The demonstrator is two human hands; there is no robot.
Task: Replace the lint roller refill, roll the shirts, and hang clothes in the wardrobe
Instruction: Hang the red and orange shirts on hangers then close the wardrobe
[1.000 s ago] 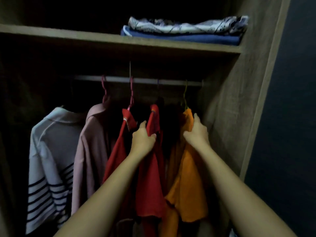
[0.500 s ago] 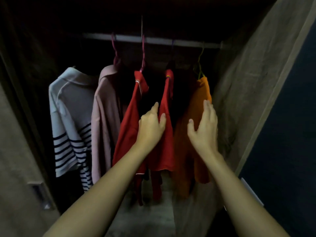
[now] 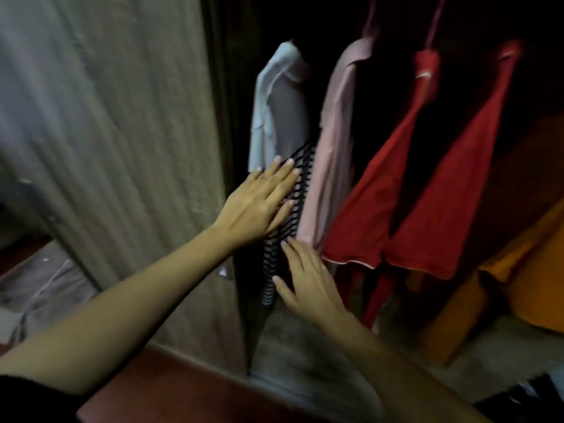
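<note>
Hangers' tops (image 3: 436, 13) cut off above.

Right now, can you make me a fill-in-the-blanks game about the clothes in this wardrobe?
1. The left hand lies flat on the white shirt with black ____.
2. Right of that shirt hangs a pale ____ shirt.
3. The number of red shirts hanging is ____.
4. Farthest right is an ____ garment.

Missing words: stripes; pink; two; orange

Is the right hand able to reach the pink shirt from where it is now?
Probably yes. The right hand is open just below the pink shirt, near its hem, and nothing lies between them.
</note>
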